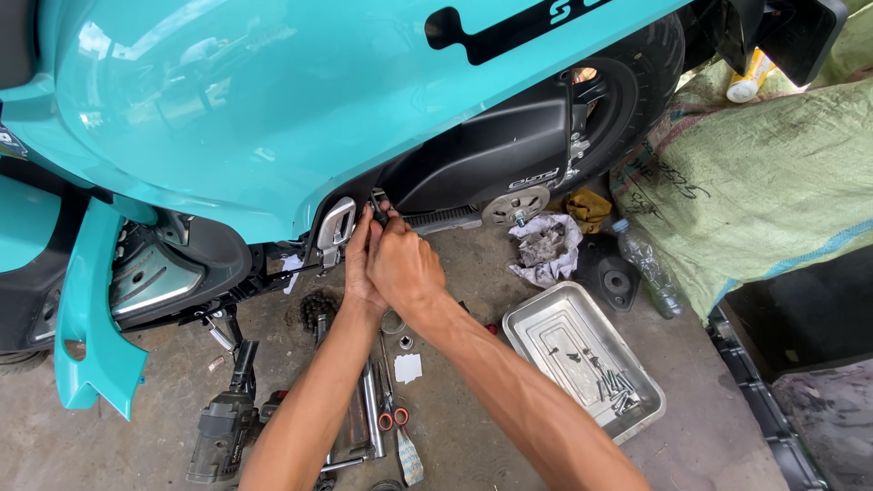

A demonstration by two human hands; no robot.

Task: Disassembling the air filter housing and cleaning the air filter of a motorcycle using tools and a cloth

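Head view looks down on both hands pressed together at a small dark fitting [378,205] under the teal scooter's body panel [273,100]. Right hand [403,264] and left hand [360,264] pinch it with their fingertips, beside the silver footrest bracket [335,225]. Metal tray [536,327] of bolts lies well right on the floor.

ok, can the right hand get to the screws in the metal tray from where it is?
Probably yes. The right hand is up at the scooter's underside beside the left hand, busy there. The metal tray lies open on the floor to its right, with nothing over the screws.
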